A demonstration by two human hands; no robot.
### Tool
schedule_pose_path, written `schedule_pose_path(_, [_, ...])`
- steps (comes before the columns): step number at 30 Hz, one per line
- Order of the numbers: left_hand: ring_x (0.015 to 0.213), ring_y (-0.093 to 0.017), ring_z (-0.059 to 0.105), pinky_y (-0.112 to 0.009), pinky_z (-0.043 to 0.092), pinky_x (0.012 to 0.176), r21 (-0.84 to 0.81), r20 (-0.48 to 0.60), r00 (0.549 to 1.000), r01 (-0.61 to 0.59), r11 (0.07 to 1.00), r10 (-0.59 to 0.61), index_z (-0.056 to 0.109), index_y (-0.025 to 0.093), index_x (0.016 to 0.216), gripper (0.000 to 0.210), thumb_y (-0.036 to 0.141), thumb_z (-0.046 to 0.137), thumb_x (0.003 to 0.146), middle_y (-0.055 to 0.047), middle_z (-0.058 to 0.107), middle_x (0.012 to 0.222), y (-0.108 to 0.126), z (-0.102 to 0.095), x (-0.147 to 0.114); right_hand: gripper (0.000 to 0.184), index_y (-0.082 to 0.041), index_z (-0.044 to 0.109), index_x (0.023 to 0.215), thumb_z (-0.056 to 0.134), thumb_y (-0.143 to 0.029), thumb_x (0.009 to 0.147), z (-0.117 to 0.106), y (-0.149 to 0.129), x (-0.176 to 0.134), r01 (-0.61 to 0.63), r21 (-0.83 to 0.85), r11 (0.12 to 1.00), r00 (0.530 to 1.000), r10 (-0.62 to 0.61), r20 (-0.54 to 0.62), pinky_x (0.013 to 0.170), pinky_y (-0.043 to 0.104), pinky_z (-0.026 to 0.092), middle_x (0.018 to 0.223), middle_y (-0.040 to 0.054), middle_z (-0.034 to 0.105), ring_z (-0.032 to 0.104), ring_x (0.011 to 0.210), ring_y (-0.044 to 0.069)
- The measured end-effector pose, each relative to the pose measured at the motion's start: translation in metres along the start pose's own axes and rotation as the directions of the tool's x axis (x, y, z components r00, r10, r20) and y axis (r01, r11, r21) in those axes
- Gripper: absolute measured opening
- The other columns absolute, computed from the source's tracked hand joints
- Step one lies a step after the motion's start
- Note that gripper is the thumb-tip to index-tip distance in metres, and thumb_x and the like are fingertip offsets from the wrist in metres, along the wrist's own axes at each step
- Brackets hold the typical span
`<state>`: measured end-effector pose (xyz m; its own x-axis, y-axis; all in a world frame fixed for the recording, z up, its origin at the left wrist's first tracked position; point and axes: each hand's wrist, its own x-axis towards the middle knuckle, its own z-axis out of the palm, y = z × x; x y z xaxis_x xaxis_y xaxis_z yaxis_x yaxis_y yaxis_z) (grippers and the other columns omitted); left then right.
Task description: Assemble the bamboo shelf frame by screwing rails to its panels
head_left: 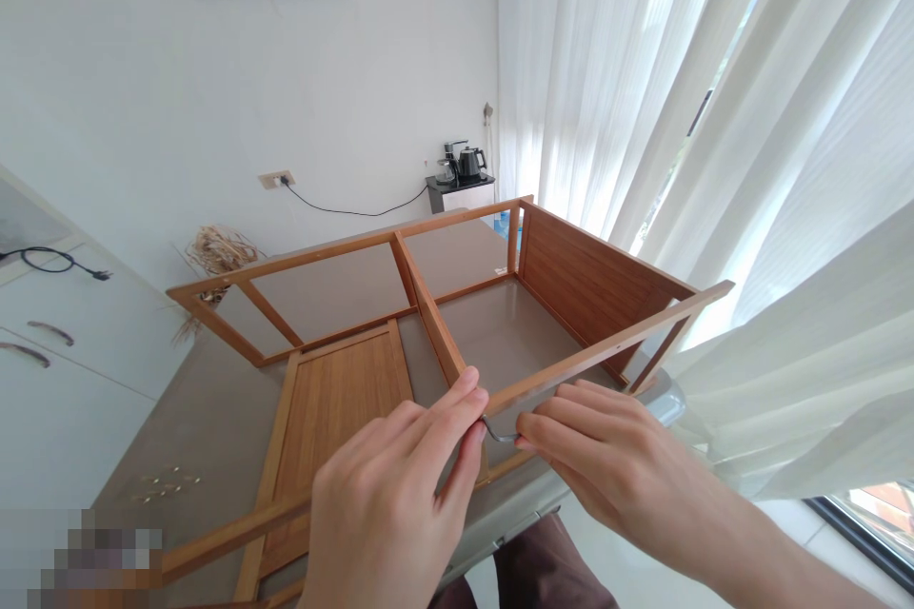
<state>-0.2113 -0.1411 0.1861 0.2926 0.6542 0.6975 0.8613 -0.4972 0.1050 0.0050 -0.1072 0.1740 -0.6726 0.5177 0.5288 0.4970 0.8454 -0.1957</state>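
A wooden shelf frame [592,354] lies on its side, with slatted panels [349,381] set into it. At its near rail, where a crossbar meets it, my left hand [400,476] has thumb and fingertips pinched around the bent end of a hex key [503,439]. Just right of that, my right hand [600,447] is closed on the key's other end, fingers curled below the rail. The fastener under the left fingertips is hidden from view.
The frame rests on a grey-brown table [214,428]. Several small metal fasteners [168,483] lie at its left. Behind stand a kettle [471,162] and a coffee maker [447,169]. White curtains [606,67] hang right; a white cabinet [64,381] stands left. Dried stems [218,252] are near the wall.
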Motion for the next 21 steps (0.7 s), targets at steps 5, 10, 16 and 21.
schedule_pose_path(5, [0.069, -0.011, 0.067, -0.026, 0.053, 0.069, 0.005, 0.011, 1.0, -0.003, 1.0, 0.003, 0.068, 0.025, 0.111, 0.022, 0.018, 0.062, 0.091, 0.005, 0.075, 0.113, -0.001, 0.001, -0.001, 0.022, -0.019, 0.056, 0.082, 0.046, -0.013, 0.101, -0.009, 0.004, 0.003, 0.042, -0.042, 0.998, 0.997, -0.039, 0.067, 0.061, 0.03, 0.033, 0.07, -0.0007, 0.051, 0.039, 0.063, 0.014])
schedule_pose_path(10, [0.069, -0.01, 0.067, -0.026, 0.053, 0.07, 0.006, 0.01, 1.0, 0.005, 1.0, -0.005, 0.067, 0.025, 0.111, 0.022, 0.018, 0.062, 0.091, 0.006, 0.074, 0.116, -0.002, 0.001, 0.0, 0.021, -0.018, 0.056, 0.082, 0.048, -0.019, 0.102, -0.005, 0.004, 0.003, 0.015, -0.02, 1.0, 0.999, -0.014, 0.048, 0.061, 0.03, 0.034, 0.07, -0.0008, 0.052, 0.04, 0.064, 0.014])
schedule_pose_path(16, [0.071, -0.011, 0.068, -0.026, 0.052, 0.068, 0.007, 0.014, 1.0, -0.003, 1.0, 0.003, 0.067, 0.024, 0.111, 0.02, 0.019, 0.061, 0.092, 0.004, 0.075, 0.112, -0.001, 0.0, 0.0, 0.022, -0.017, 0.058, 0.087, 0.044, -0.018, 0.103, 0.016, -0.001, -0.004, -0.065, 0.146, 0.987, 0.997, 0.071, -0.038, 0.06, 0.027, 0.035, 0.071, -0.0005, 0.053, 0.045, 0.063, 0.012])
schedule_pose_path(21, [0.072, -0.01, 0.069, -0.026, 0.051, 0.069, 0.004, 0.007, 1.0, -0.01, 1.0, 0.01, 0.067, 0.024, 0.11, 0.02, 0.018, 0.061, 0.092, 0.004, 0.075, 0.112, -0.001, 0.001, 0.0, 0.021, -0.018, 0.06, 0.088, 0.045, -0.02, 0.103, 0.033, -0.004, -0.013, -0.166, 0.288, 0.943, 0.983, 0.182, -0.03, 0.063, 0.023, 0.037, 0.073, -0.0006, 0.053, 0.048, 0.065, 0.011])
